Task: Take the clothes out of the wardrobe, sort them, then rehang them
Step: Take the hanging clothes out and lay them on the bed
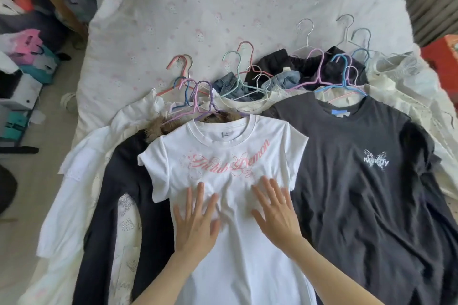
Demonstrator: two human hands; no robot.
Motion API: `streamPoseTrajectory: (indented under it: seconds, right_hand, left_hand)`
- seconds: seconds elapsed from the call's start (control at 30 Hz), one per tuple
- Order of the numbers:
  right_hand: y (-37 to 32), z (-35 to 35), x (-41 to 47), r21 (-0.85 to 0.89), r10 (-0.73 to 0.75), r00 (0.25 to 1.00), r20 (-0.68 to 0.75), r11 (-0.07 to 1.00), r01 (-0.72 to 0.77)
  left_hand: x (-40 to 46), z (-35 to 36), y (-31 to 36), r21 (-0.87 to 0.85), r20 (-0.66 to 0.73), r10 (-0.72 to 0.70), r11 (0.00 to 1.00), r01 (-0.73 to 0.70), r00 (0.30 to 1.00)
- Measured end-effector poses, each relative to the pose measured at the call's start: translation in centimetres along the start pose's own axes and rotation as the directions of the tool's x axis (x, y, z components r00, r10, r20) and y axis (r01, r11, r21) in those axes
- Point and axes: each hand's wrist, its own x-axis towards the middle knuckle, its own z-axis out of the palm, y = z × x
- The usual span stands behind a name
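- Two hands lie flat on the white T-shirt (pixel 230 181) — left hand (pixel 195 220) and right hand (pixel 277 213), fingers spread; neither grip has hold of any cloth.
- The shirt tops the left pile on the bed (pixel 198 7), on a purple hanger (pixel 210 106), overlapping a black garment (pixel 124 193).
- Beside it to the right lies the dark grey T-shirt (pixel 359 168); more hangers fan out beyond.
- Step judged: smoothing during sorting.
- Recommended — press outward from the centre toward the hem, keeping the collar seated on its hanger so rehanging needs no refit.
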Motion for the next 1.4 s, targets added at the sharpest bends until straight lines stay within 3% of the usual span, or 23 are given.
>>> streamPoseTrajectory:
  seconds: [0.2,0.43,0.5,0.67,0.83,1.07,1.23,1.4]
  right_hand:
    - [-1.1,-1.3,-6.2,0.033,0.205,0.978,0.040,0.978,-0.206]
    - [0.8,-8.6,-10.9,0.205,0.426,0.874,-0.236,0.901,-0.383]
    - [2.0,-11.0,-13.5,0.238,0.480,0.814,-0.326,0.875,-0.421]
    - [5.8,-16.1,-23.1,0.319,0.610,0.636,-0.472,0.791,-0.522]
    - [10.2,-18.8,-35.5,0.371,0.719,0.424,-0.550,0.665,-0.648]
    - [13.0,-18.9,-54.3,0.468,0.837,0.078,-0.542,0.378,-0.799]
    - [11.5,-16.9,-65.7,0.555,0.845,-0.208,-0.493,0.121,-0.823]
    - [7.6,-15.2,-74.8,0.619,0.796,-0.460,-0.393,-0.142,-0.773]
  left_hand:
    - [-2.2,-2.6,1.3,0.067,0.232,0.067,0.994,-0.085,0.970]
    - [-1.8,-9.5,7.9,0.049,-0.014,0.298,0.954,-0.297,0.955]
    - [-2.4,-10.5,11.1,0.023,-0.087,0.394,0.919,-0.393,0.915]
    - [-5.6,-10.6,21.6,0.022,-0.110,0.600,0.799,-0.601,0.792]
    - [-11.0,-8.8,33.8,0.037,-0.122,0.793,0.605,-0.795,0.597]
    - [-21.9,-3.9,49.9,0.009,-0.065,0.970,0.237,-0.971,0.236]
    - [-30.8,1.0,57.7,-0.034,0.025,0.999,-0.034,-0.999,-0.035]
    - [-39.9,6.2,63.3,-0.085,0.124,0.937,-0.318,-0.944,-0.326]
